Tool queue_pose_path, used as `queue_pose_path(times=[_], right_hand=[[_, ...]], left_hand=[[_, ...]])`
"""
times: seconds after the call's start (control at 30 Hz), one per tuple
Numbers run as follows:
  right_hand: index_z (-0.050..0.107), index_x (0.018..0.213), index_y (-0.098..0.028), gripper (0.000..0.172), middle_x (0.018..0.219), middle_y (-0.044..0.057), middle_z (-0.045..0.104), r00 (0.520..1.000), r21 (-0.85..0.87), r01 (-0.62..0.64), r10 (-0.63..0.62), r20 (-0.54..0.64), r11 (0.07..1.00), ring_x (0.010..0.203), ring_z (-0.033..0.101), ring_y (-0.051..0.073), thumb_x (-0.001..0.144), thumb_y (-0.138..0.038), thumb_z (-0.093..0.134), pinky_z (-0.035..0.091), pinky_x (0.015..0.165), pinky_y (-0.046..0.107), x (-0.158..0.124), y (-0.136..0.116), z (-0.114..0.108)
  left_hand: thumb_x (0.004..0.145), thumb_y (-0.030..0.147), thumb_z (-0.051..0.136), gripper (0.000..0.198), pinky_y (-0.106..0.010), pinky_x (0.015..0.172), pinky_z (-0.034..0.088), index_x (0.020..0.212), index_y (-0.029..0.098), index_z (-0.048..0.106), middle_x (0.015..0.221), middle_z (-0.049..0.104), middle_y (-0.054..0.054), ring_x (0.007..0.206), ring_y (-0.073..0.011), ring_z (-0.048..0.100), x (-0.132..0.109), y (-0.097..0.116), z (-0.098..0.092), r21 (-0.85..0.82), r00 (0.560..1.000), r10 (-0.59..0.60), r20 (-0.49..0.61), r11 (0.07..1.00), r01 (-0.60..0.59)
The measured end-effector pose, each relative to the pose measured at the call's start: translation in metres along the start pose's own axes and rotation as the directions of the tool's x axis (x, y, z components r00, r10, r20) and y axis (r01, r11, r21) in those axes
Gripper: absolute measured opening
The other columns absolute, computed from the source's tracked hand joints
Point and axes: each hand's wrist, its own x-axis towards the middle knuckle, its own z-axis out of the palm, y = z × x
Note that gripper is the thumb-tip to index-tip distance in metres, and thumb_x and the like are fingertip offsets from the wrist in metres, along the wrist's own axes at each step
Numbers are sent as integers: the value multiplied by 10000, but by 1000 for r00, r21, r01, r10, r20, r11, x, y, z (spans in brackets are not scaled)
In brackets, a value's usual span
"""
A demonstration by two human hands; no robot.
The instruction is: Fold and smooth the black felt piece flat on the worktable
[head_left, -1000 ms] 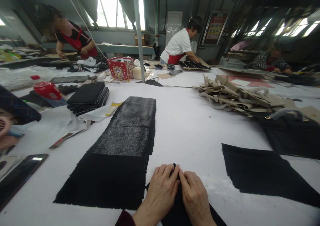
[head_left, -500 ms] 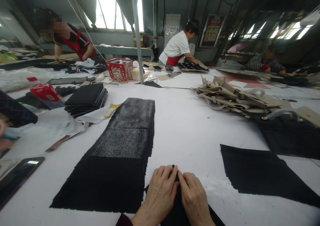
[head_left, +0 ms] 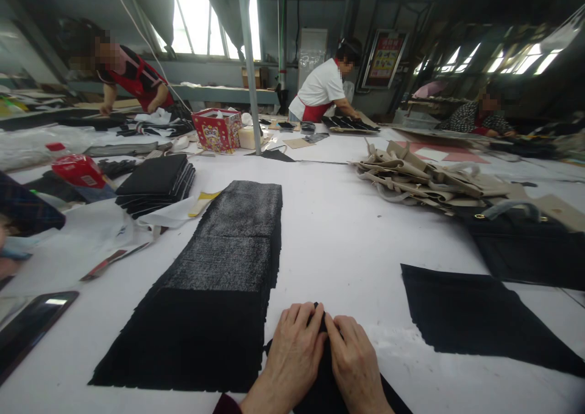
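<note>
The left hand (head_left: 295, 350) and right hand (head_left: 355, 354) pinch a black cloth piece (head_left: 323, 386). Their grip has hardly moved, so the work seems at the same step.

The desk (head_left: 329, 237) has a white top, faintly smudged and specked. Left of centre lies a long black stack (head_left: 183, 335), its farther part speckled grey. Just right of the stack's near end lies a black cloth (head_left: 323, 389). A black sheet (head_left: 475, 316) lies farther right, a tan heap (head_left: 425, 179) beyond it, and a dark-screened device (head_left: 34, 325) at far left.
</note>
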Motion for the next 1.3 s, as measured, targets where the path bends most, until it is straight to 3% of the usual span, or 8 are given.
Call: queue_pose_path(times=[0.2, 0.37, 0.53, 0.7, 1.17, 1.3], right_hand=[[576, 1191, -127, 305, 884, 87, 557, 1000, -19, -26, 26, 13, 999, 797, 538, 225, 971, -90, 368, 483, 718, 377, 1, -3, -1], [598, 1119, -116, 287, 859, 80, 548, 1000, -27, -28, 28, 2, 999, 793, 530, 215, 963, -64, 363, 475, 723, 358, 6, -5, -2], [609, 1099, -140, 288, 855, 69, 547, 999, -24, -49, 49, -8, 999, 802, 530, 207, 956, -55, 374, 460, 712, 334, 15, -4, 2], [599, 1146, -142, 272, 853, 59, 541, 999, -6, -54, 54, -8, 999, 804, 523, 203, 965, -75, 408, 454, 714, 331, 13, 0, 0], [596, 1162, -83, 277, 887, 80, 541, 998, 3, -61, 61, -1, 998, 847, 505, 221, 937, -37, 442, 449, 776, 356, -13, 4, -15], [604, 1153, -93, 304, 1006, 118, 553, 996, 2, -84, 84, 2, 996, 898, 511, 232, 912, -9, 439, 445, 783, 360, -17, 5, -19]], left_hand=[[944, 135, 462, 486, -445, 1004, 423, 1425, 197, 424, 1334, 517, -96, 1143, -262, 496, 1, -2, -8, 16, 999, 21, -27, 1000, -20], [943, 99, 431, 477, -428, 1097, 343, 1401, 231, 463, 1400, 526, -34, 1291, -246, 437, 5, -6, -15, 70, 986, 166, -5, 984, -165], [951, 119, 458, 393, -429, 1191, 218, 1324, 211, 539, 1335, 585, -19, 1387, -235, 366, 16, -15, -16, 176, 973, 230, 15, 957, -229], [966, 152, 465, 414, -426, 1225, 135, 1378, 188, 489, 1358, 567, -17, 1437, -247, 289, 20, -16, -23, 248, 960, 276, 40, 928, -278], [942, 128, 427, 448, -419, 1215, 137, 1387, 131, 473, 1392, 519, -87, 1383, -253, 362, 17, -11, -17, 442, 932, 330, 150, 821, -362], [926, 135, 433, 474, -418, 1202, 176, 1397, 83, 452, 1367, 532, -120, 1338, -268, 408, 16, -8, -13, 472, 929, 314, 194, 800, -369]])
